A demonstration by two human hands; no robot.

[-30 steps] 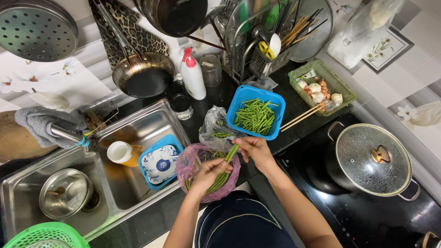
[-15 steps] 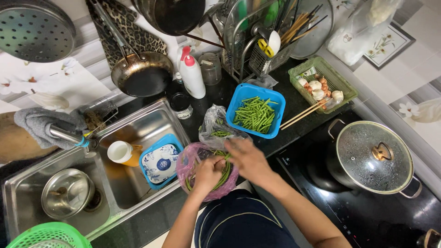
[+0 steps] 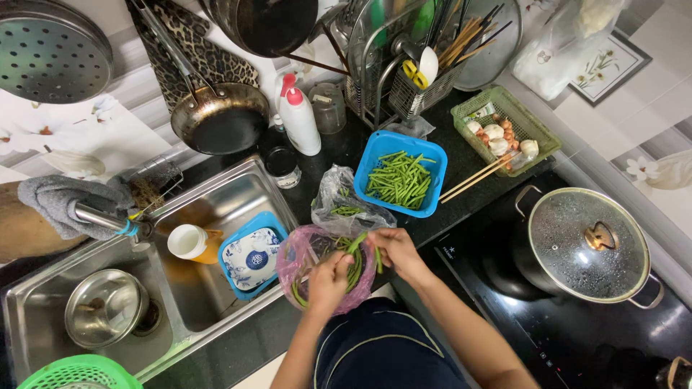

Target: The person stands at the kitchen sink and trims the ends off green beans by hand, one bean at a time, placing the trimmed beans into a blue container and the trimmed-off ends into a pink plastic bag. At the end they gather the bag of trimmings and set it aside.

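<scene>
From the head view, both hands meet over a pink plastic bag (image 3: 306, 263) that sits at the front edge of the dark worktop (image 3: 461, 209), just right of the steel sink (image 3: 216, 216). The left hand (image 3: 328, 282) has its fingers curled narrow around a small bunch of green beans (image 3: 355, 261), whose lower ends run down into the bag. The right hand (image 3: 396, 252) pinches the upper end of the same beans between thumb and fingers, so the stems stick up just past the fingertips. Behind the hands lies a clear bag (image 3: 346, 205) with a few scraps, touching a blue basket (image 3: 436, 162) filled with cut beans. A lidded pot (image 3: 587, 245) stands on the stove to the right, well apart.
</scene>
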